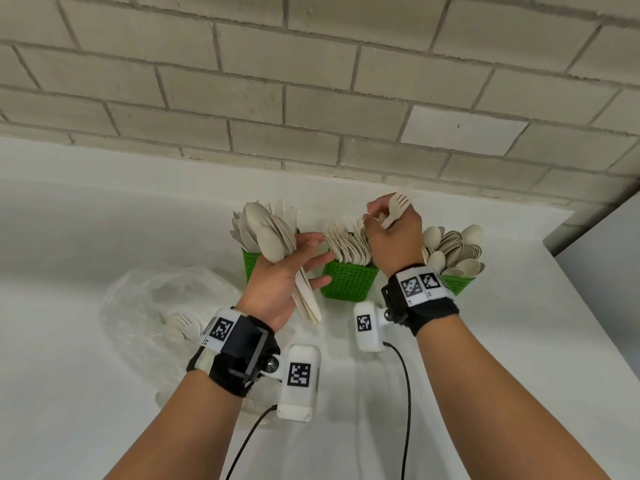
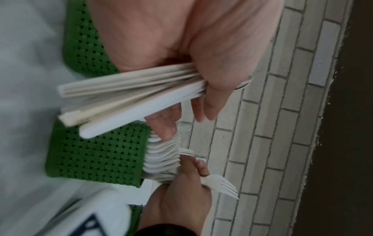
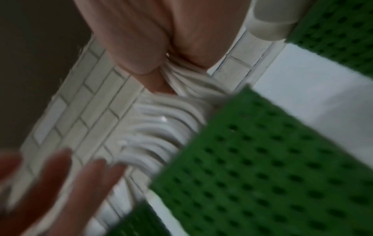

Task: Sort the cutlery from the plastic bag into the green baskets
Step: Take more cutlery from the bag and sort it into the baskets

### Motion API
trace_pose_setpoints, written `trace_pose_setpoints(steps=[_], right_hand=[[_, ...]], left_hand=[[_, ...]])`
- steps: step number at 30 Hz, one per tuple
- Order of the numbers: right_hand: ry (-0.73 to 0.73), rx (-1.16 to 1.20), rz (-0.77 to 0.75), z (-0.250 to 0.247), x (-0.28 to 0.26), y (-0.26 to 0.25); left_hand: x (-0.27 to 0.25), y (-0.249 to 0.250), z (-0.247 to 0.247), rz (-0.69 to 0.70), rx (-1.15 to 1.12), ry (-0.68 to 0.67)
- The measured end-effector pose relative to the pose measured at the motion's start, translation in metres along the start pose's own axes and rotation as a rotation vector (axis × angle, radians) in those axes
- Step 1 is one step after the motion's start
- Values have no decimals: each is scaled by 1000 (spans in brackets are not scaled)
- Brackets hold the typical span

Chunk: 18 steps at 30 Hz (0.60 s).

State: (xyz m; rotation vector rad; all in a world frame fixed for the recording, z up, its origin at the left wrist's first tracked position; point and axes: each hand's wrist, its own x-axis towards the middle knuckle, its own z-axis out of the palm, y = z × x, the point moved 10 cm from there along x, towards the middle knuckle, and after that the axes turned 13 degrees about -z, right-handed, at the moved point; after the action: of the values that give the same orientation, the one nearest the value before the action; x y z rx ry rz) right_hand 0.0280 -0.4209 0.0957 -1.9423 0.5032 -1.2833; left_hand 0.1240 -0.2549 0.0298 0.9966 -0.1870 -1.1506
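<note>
Cutlery sits in three places, all taken here relative to the middle basket (image 1: pixel 349 280), a green one packed with forks (image 1: pixel 346 245) on the white table (image 1: pixel 86 220). Far to its left, nearer the person, lies the clear plastic bag (image 1: pixel 145 299), crumpled on the table with a few pale pieces (image 1: pixel 183 325) left inside. Just left of the middle basket, the left hand (image 1: pixel 280 285) grips a mixed bundle (image 1: pixel 273 244) of spoons, forks and knives, heads fanned upward and handles sticking out below the palm; thumb and palm clamp the handles while the other fingers (image 2: pixel 163 124) reach out straight toward the forks. Behind that bundle stands the left basket (image 1: pixel 251 263), mostly hidden; I cannot tell what it holds. Directly above the middle basket's right edge, the right hand (image 1: pixel 391 233) is clenched around several forks, with one fork (image 1: pixel 398 206) poking up past the knuckles, tines toward the brick wall (image 1: pixel 311 98). The right wrist view is blurred, but shows pale handles (image 3: pixel 181 75) bunched in that fist above the row of forks. Right of the middle basket, partly behind the right wrist, the right basket (image 1: pixel 459 284) is heaped with spoons (image 1: pixel 453 249).
</note>
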Motion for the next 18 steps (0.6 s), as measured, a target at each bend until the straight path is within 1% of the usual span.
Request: trace_pose_setpoints(steps=[2,4,6,7,9,11,13,14,15,17,18], right_hand=[[20,3,-50,-6,0,-7],[43,-21,-154,-14,7,-23],[-33,-101,-244,-10,8,-38],[-90,-153,-248,-4,7,-39],[-166,-229,-194,2,8,-36],[-159,-210,-152,-2,16,-36],[-146,-175,-180,-8,24,-46],[-190,-208,-216,-5,26,-50],[-266,-257,-236,1,24,-50],[-440,-321,-215,15,14,-39],[-499,-328,-204,19,9,-35]], left_hand=[[0,1,-1,6,7,1],[-1,1,-2,6,11,-3],[-1,1,-2,7,12,-5],[-1,1,-1,7,14,-6],[-1,1,-1,5,16,-6],[-2,3,-1,10,14,-4],[-2,3,-2,9,10,2],[-2,3,-2,8,8,3],[-2,3,-2,7,5,2],[-3,4,-1,9,7,2],[-4,4,-2,13,9,4]])
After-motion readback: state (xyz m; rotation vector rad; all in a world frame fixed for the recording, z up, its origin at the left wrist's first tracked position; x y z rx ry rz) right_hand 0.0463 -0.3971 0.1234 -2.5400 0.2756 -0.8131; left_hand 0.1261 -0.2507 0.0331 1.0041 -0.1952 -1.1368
